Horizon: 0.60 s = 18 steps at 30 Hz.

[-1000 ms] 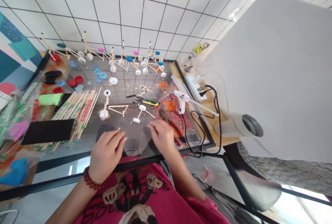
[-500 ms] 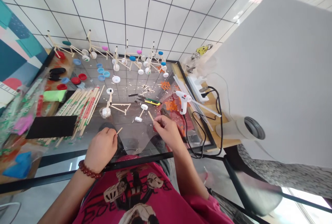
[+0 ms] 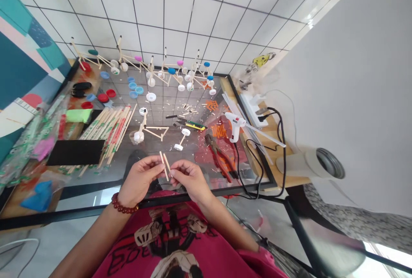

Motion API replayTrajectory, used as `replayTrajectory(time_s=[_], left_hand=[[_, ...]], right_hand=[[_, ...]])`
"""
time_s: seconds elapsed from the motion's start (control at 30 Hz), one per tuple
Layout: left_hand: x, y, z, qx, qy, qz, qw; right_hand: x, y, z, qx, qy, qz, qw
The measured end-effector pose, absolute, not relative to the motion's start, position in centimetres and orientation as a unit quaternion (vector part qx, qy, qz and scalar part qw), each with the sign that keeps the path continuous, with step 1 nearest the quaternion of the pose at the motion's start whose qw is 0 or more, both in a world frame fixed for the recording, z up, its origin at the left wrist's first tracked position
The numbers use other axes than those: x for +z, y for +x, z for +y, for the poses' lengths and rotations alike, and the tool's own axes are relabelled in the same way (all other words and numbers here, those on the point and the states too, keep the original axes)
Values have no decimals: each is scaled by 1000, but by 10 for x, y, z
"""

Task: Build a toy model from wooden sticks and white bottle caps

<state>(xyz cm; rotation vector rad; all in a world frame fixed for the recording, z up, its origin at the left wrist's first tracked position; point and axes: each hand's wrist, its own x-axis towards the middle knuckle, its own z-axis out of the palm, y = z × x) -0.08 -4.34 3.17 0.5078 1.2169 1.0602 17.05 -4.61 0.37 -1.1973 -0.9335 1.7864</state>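
Over the front of the glass table, my left hand (image 3: pixel 140 179) pinches a short wooden stick (image 3: pixel 163 164). My right hand (image 3: pixel 189 179) pinches a second short stick (image 3: pixel 167 163), held almost parallel beside the first. Whether the two sticks touch, I cannot tell. Just beyond my hands lies a pair of white bottle caps joined by a stick axle (image 3: pixel 182 139). Left of it stands a partly built stick frame (image 3: pixel 156 132) with white cap wheels.
Pliers (image 3: pixel 220 157), a white glue gun (image 3: pixel 234 126) and a yellow-green cutter (image 3: pixel 195 126) lie to the right. Printed sticks (image 3: pixel 111 129) and a black sheet (image 3: pixel 76 152) are at left. Several finished stick tricycles (image 3: pixel 172 71) line the back edge. A power strip (image 3: pixel 254 110) sits at right.
My hands have come together in front of me, bringing the two sticks side by side. My right hand has left the pliers' area, so the pliers now show fully. The view has shifted slightly.
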Motion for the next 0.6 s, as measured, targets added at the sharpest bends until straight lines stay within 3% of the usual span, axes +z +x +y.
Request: replayTrajectory(time_s=[0.27, 0.33, 0.5, 0.6], left_hand=[[24, -22, -40, 422, 368, 591, 581], [21, -28, -41, 358, 482, 615, 510], [28, -38, -47, 134, 705, 660, 223], [43, -49, -43, 42, 713, 682, 160]], right_hand=[[-12, 220, -29, 258, -592, -644, 410], [-19, 229, -29, 199, -594, -676, 389], [-32, 240, -41, 116, -604, -702, 359], [-33, 242, -52, 79, -599, -705, 370]])
